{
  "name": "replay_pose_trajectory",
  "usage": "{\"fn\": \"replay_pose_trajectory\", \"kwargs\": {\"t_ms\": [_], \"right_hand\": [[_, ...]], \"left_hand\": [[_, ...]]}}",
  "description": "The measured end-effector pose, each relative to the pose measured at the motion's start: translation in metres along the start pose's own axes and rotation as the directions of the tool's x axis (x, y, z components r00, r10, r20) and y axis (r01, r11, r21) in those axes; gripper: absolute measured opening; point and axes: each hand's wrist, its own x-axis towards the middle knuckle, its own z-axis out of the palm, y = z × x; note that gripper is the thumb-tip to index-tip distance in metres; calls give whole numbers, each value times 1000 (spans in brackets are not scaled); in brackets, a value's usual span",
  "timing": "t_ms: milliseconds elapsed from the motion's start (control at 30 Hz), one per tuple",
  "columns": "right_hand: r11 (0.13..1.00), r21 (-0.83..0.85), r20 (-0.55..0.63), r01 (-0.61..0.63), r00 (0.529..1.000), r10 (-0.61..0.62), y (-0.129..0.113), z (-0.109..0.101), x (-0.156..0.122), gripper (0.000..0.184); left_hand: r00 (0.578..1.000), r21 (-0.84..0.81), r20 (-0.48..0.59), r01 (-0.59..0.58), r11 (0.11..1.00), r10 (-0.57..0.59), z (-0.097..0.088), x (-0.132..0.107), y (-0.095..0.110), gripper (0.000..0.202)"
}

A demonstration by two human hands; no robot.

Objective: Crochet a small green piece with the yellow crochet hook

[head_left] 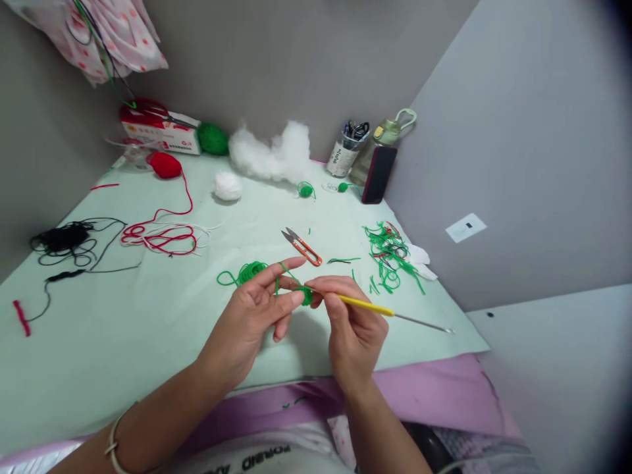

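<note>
Between thumb and fingers, my left hand (pixel 259 306) pinches a small piece of green crochet (pixel 307 296), and green yarn runs over its raised index finger. My right hand (pixel 356 322) grips a crochet hook (pixel 365 303) with a yellow handle, its bare metal end pointing right. The hook's other tip meets the green piece, partly hidden by fingers. Behind my left hand lies a loose coil of green yarn (pixel 251 271). Orange-handled thread snips (pixel 302 247) rest on the table just beyond both hands.
A heap of green yarn scraps (pixel 392 257) lies right. Red yarn (pixel 165 166), black yarn (pixel 64 236) and a white yarn ball (pixel 228 186) lie left and centre. White stuffing (pixel 269 155), a pen cup (pixel 344 157), a phone (pixel 379 175) and a bottle (pixel 388 131) line the back.
</note>
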Motion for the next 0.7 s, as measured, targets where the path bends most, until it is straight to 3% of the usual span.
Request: {"fn": "replay_pose_trajectory", "kwargs": {"t_ms": [133,200,267,333,500,700], "right_hand": [[961,-211,56,180,984,-172,2,-4,-4,29],[990,-122,-17,64,998,-67,3,-7,-1,22],[990,80,-88,-118,988,125,3,-8,2,20],[947,236,-68,-219,968,241,3,-7,4,20],[946,228,-4,-230,971,237,2,-3,4,15],[861,393,42,-323,942,333,1,-8,4,22]], "left_hand": [[992,-105,49,117,988,-112,-2,3,-2,40],[980,-169,100,186,968,-171,-5,5,1,34],[984,-202,102,165,965,-147,-7,6,4,29],[990,-169,96,117,979,-102,-7,5,4,28],[995,-9,96,44,999,-43,-5,1,-1,32],[998,48,45,44,998,-46,-10,-3,5,29]]}}
